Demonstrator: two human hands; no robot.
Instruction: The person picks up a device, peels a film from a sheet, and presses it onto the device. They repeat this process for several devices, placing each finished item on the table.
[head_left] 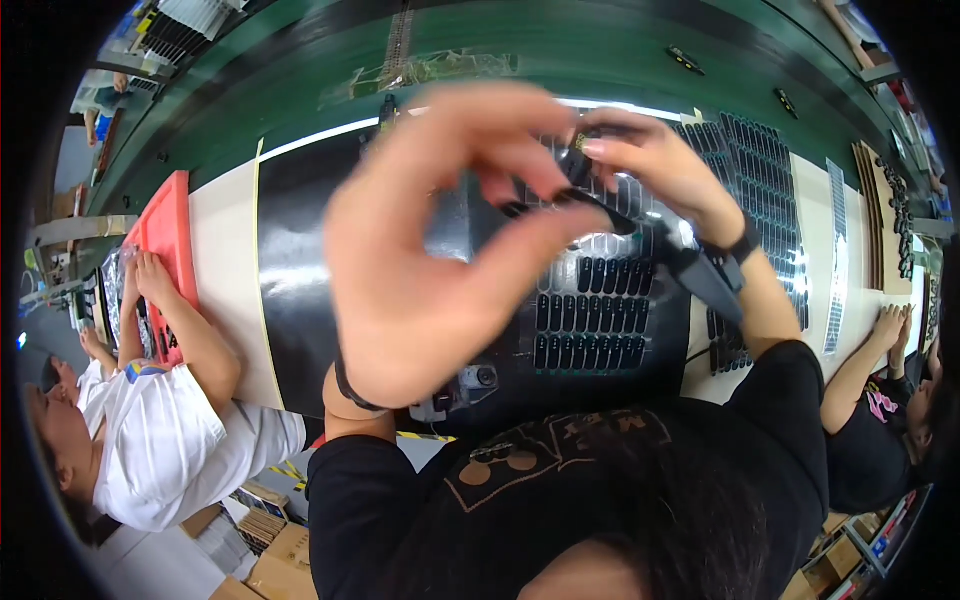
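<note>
Raised high above the table, my left hand (400, 250) is large and blurred, with thumb and forefinger pinched on a thin black piece (608, 212) whose kind I cannot make out. My right hand (665, 170) is just beyond it to the right, its fingers closed around a small dark part (574, 165) with a gold-coloured spot. The two held things are close together; whether they touch is not clear. Below the hands lies a clear sheet of black oval stickers (595, 312) on a black mat (300, 290). A black strap (742, 240) circles my right wrist.
More sticker sheets (765, 170) lie to the right. A green conveyor belt (610, 75) runs along the far side, carrying small dark devices (686, 60). Co-workers sit at both sides; a red tray (178, 235) is at left. A small camera-like device (480, 378) rests near me.
</note>
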